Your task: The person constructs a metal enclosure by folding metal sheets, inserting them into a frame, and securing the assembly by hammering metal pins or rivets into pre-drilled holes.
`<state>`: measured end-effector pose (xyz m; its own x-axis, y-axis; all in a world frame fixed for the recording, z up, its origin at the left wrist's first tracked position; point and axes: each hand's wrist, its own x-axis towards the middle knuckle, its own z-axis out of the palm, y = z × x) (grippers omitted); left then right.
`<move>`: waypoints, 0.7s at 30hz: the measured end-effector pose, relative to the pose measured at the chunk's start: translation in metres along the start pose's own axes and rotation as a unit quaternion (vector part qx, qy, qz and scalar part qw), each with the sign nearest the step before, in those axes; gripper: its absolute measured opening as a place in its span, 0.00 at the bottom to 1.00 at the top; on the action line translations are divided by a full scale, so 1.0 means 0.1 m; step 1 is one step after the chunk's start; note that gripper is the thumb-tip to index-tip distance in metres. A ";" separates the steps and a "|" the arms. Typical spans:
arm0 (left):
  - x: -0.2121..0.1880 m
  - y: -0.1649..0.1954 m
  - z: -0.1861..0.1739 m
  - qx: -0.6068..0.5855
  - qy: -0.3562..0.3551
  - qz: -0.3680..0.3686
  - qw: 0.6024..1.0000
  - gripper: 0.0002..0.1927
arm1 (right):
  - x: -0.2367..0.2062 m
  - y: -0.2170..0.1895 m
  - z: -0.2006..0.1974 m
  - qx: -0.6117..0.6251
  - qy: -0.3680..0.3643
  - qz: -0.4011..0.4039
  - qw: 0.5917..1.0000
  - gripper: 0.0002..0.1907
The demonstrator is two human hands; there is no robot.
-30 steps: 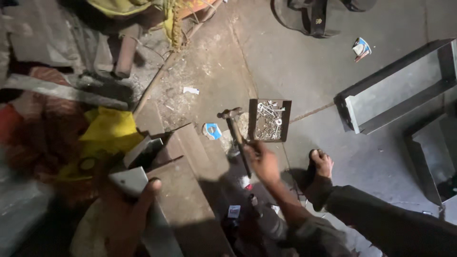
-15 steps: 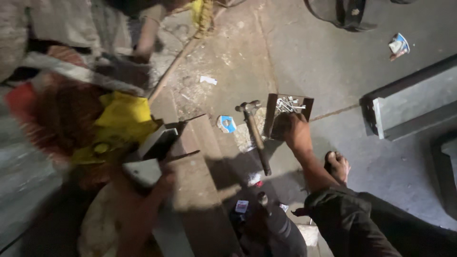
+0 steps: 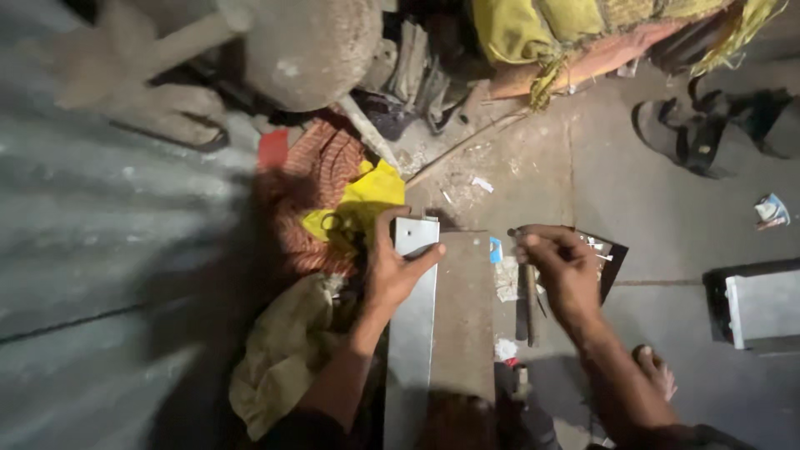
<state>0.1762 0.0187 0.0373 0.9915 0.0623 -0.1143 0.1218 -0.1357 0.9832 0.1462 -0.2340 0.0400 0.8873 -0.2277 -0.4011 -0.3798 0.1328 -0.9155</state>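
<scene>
One blue packet [image 3: 495, 249] (between hands)

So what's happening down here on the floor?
A person is working over a long metal sheet lying on the concrete floor. The left hand grips the sheet's far end, thumb on top. The right hand is closed just above a hammer and beside a tray of small bits. A yellow cloth lies beyond.

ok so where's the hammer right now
In the head view, the hammer lies on the floor right of the metal strip, just under the right hand.
</scene>
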 end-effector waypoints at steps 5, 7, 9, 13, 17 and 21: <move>-0.21 0.34 -0.13 0.114 0.056 0.128 0.984 0.38 | -0.20 0.05 0.70 0.206 -0.131 0.038 0.969 0.11; -0.29 0.47 -0.18 0.069 0.045 0.134 0.988 0.37 | -0.19 0.09 0.88 0.272 -0.167 0.074 0.945 0.11; -0.33 0.59 -0.20 0.057 0.037 0.138 0.988 0.38 | -0.17 0.14 1.02 0.328 -0.196 0.132 0.915 0.11; -0.34 0.71 -0.23 0.068 0.029 0.164 0.984 0.40 | -0.11 0.30 1.18 0.275 -0.201 0.211 0.916 0.16; -0.32 0.69 -0.27 0.066 0.032 0.153 0.985 0.40 | -0.11 0.49 1.20 0.323 -0.291 0.198 0.879 0.26; -0.32 0.64 -0.29 0.059 0.026 0.165 0.984 0.40 | -0.12 0.60 1.17 0.313 -0.273 0.234 0.879 0.30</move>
<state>0.1510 0.0370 0.1079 0.9747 0.0457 0.2189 -0.1989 -0.2701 0.9421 0.1431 -0.1105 -0.0061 0.7299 0.4681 -0.4981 -0.6706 0.6317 -0.3890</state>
